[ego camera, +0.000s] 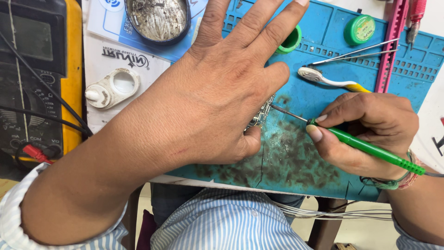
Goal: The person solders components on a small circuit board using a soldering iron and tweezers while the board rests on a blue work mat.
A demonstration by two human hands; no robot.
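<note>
Meter (39,78): sitting at the far left, yellow-edged, black leads crossing its face, a red plug (34,153) poking in near the bottom.
White holder (112,87): lying on printed paper just right of the meter.
Tin (157,19): resting at the top, holding grey wool-like stuff.
Left hand (208,97): spreading flat and open over the mat, fingers apart and pointing up the frame, thumb pressing at the lower edge of the board (gripping nothing, only pinning).
Board (262,112): peeking out from under the left hand, mostly hidden, lying on the mat near its middle.
Mat (333,41): covering the bench in blue, smudged dark toward the near edge.
Iron (365,147): slanting from lower right to upper left, green handle, thin metal tip touching the board's right edge.
Right hand (365,129): closing around the iron like a pen, thumb and forefinger pinching close to the tip end, threads wrapping the wrist.
Green pots (359,29): standing at the mat's top, one half hidden behind the left fingers.
Tweezers (354,52): lying just above the brush.
Brush (328,79): lying between tweezers and right hand.
Pink ruler (392,44): running up the right side.
</note>
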